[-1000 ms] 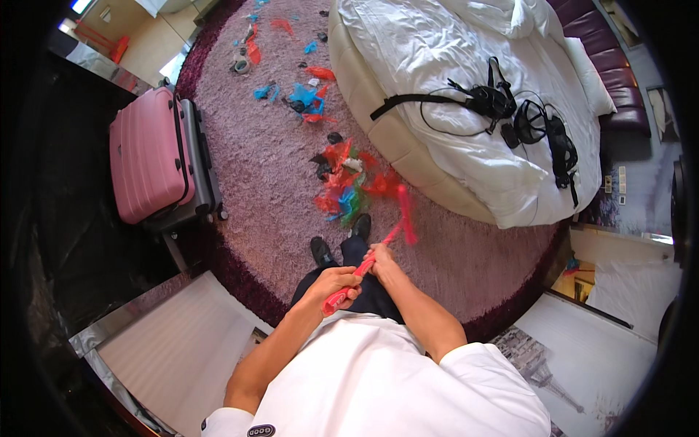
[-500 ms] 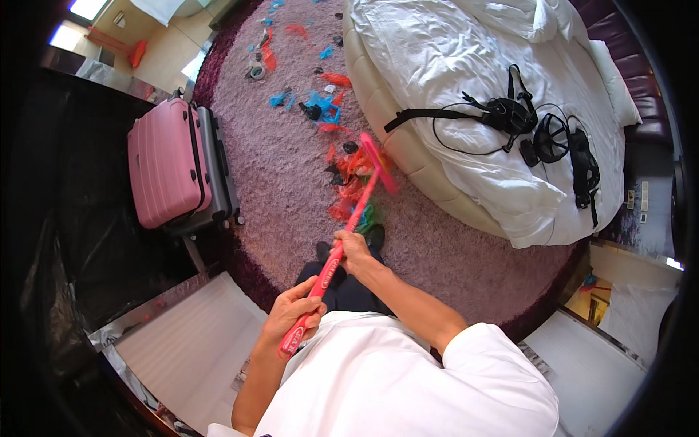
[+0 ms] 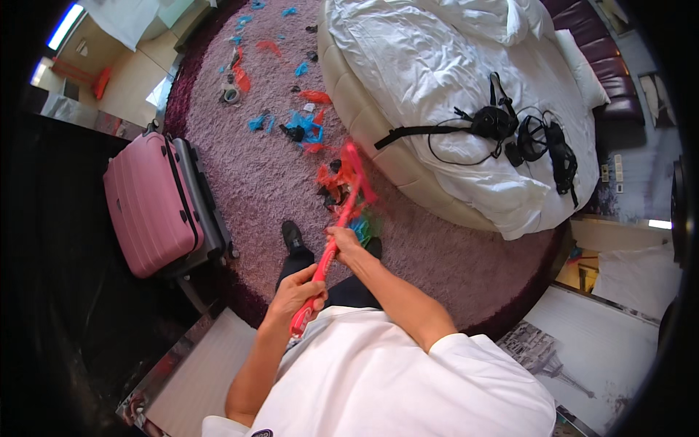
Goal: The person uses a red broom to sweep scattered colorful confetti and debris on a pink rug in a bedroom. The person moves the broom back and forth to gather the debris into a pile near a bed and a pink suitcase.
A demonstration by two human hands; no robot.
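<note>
A long pink broom-like tool (image 3: 346,212) slants across my front, its narrow crosswise head (image 3: 362,172) blurred over the carpet. Around its lower handle, near the butt end, my left hand (image 3: 297,289) is closed. Farther up the same handle, my right hand (image 3: 342,242) grips it. Beside and under the tool's head lies a heap of crumpled red plastic bags (image 3: 331,182) with black scraps. A blue-green bag (image 3: 360,228) sits close to my right shoe. Beyond the heap are a blue bag (image 3: 312,131) and a black one (image 3: 293,133).
More scraps and a tape roll (image 3: 231,95) trail along the purple carpet (image 3: 240,160). A pink suitcase (image 3: 153,207) and a grey one (image 3: 207,197) stand left. On the right, a round bed (image 3: 349,87) bears white sheets and black strapped gear (image 3: 495,122).
My left foot has stepped out to the left and forward. The view has shifted. Both hands keep their hold on the tool, whose head stays near the red bags.
</note>
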